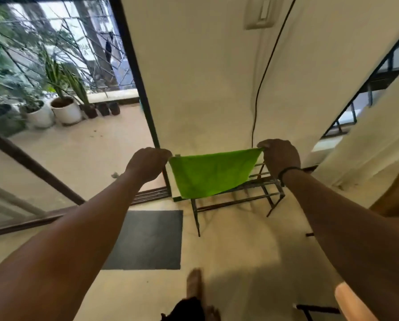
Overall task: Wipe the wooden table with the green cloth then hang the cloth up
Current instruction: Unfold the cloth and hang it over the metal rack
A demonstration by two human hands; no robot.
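The green cloth (211, 173) hangs spread out between my two hands, in front of a cream wall. My left hand (148, 163) pinches its upper left corner. My right hand (279, 156) pinches its upper right corner. The cloth's lower edge droops over a low metal rack (261, 195) that stands against the wall behind it. The wooden table shows only as a brown edge (395, 198) at the far right.
A dark mat (147, 239) lies on the floor below my left arm. An open glass door (136, 72) leads to a balcony with potted plants (64, 107). A black cable (263, 77) runs down the wall. My foot (195, 283) is on the floor.
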